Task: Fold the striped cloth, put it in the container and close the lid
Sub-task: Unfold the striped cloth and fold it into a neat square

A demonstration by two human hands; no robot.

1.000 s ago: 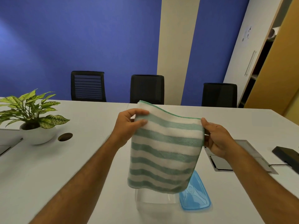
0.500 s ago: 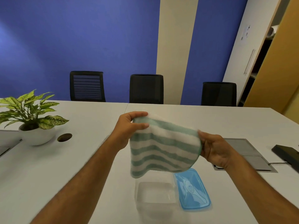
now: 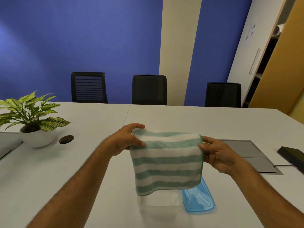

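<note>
Above a smooth white table (image 3: 197, 119), left hand (image 3: 126, 139) and right hand (image 3: 217, 153) pinch the fluffy striped cloth (image 3: 167, 163) over a clear rectangular container (image 3: 158, 204) beside its blue lid (image 3: 199, 199)

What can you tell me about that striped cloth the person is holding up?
The striped cloth looks like soft, fluffy towelling, with broad green and white bands running across it and a thin green trim showing along its right edge. It looks folded and hangs in the air, pinched at its top corners by the left hand and the right hand. Its lower edge curves slightly and dangles just above the clear container; whether it touches is unclear.
</note>
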